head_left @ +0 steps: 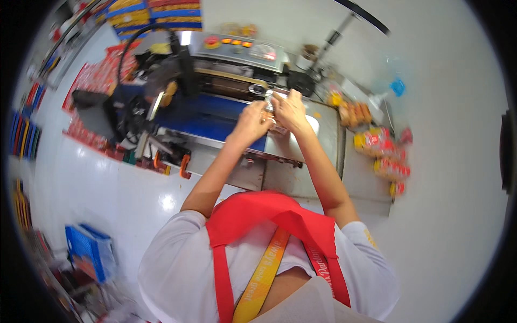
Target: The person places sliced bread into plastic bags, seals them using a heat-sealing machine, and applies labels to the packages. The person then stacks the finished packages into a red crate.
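Observation:
At the right end of a blue conveyor belt (pixel 212 113), my two hands come close together. My left hand (pixel 252 124) has its fingers curled at a small shiny pack (pixel 278 128) with something brownish in it. From the other side my right hand (pixel 290 112) closes on the same pack, fingers bent over its top. Blur and the fingers hide most of the pack, so its kind is unclear. Just beyond the hands is the machine's metal edge, and a white surface (pixel 311 129) lies to the right of them.
A control panel (pixel 237 47) with a red knob and lit orange buttons stands behind the belt. Bagged bread-like packs (pixel 374 141) line the right side. Red printed packaging (pixel 99 81) lies at the left. A black cable loops over the machine. A blue bag (pixel 90 252) sits lower left.

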### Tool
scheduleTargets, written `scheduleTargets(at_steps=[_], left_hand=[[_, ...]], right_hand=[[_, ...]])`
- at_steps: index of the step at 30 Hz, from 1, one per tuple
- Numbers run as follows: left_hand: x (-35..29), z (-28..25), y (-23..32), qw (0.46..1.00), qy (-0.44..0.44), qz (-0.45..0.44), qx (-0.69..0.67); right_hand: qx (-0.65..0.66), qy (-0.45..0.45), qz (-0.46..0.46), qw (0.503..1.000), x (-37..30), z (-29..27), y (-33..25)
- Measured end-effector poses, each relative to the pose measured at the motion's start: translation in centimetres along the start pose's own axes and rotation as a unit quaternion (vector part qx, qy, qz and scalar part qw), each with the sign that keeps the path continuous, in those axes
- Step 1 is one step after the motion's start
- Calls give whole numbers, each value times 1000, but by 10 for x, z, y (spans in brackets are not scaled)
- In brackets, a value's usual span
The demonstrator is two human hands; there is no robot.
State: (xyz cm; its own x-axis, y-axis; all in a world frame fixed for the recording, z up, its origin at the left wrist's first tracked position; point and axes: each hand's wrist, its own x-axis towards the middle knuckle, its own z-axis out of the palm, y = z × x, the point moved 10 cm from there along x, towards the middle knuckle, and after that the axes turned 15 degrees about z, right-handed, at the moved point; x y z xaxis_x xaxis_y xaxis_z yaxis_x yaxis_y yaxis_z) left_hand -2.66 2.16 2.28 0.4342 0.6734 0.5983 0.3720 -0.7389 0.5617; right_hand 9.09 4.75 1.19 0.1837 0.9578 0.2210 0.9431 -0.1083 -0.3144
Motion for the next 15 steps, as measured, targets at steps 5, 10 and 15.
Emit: scheduleTargets(at_steps=[5, 10, 15], left_hand=[[-20, 0, -22, 999, 44, -16, 4], [-25, 5, -31, 996, 21, -82, 1], [-23, -8, -21, 991, -3, -93, 96]], right_hand=[[28, -56, 38, 997, 0, 2, -13], [138, -87, 10, 987, 8, 13, 2], [218, -101, -44, 970, -5, 19, -8]])
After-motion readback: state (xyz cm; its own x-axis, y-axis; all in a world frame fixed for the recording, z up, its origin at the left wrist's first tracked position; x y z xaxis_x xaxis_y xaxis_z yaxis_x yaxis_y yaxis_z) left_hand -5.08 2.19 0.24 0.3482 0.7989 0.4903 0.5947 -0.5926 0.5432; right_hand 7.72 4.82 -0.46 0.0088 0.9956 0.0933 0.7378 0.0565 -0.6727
